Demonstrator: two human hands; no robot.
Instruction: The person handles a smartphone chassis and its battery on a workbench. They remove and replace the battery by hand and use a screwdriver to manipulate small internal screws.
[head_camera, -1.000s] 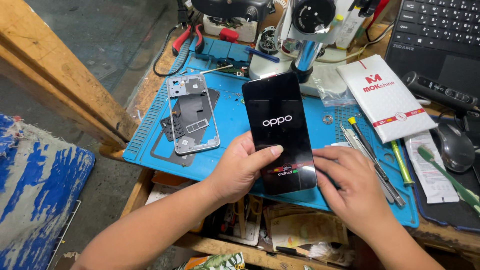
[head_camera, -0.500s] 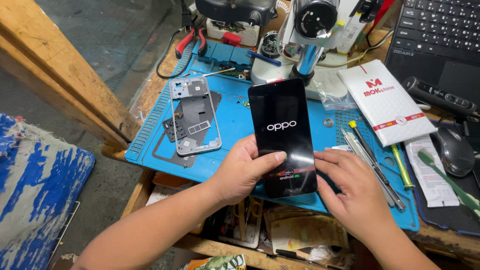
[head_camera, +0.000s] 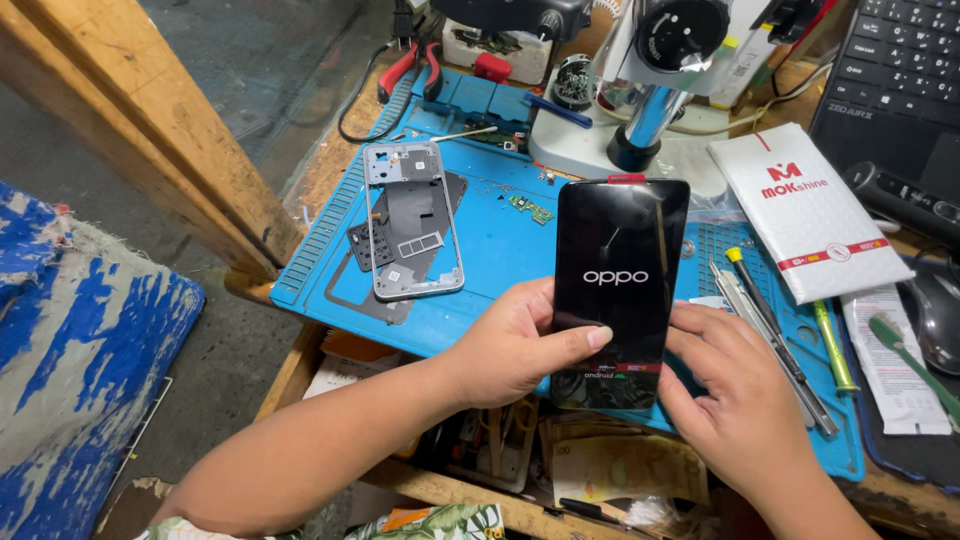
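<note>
Both the left hand (head_camera: 515, 345) and the right hand (head_camera: 735, 395) grasped the lit smartphone display (head_camera: 618, 285) above the blue repair mat (head_camera: 500, 230), beside the grey phone frame (head_camera: 410, 220)

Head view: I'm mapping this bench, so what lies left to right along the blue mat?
Phone frame → left hand → phone → right hand → tweezers → green tool.
</note>
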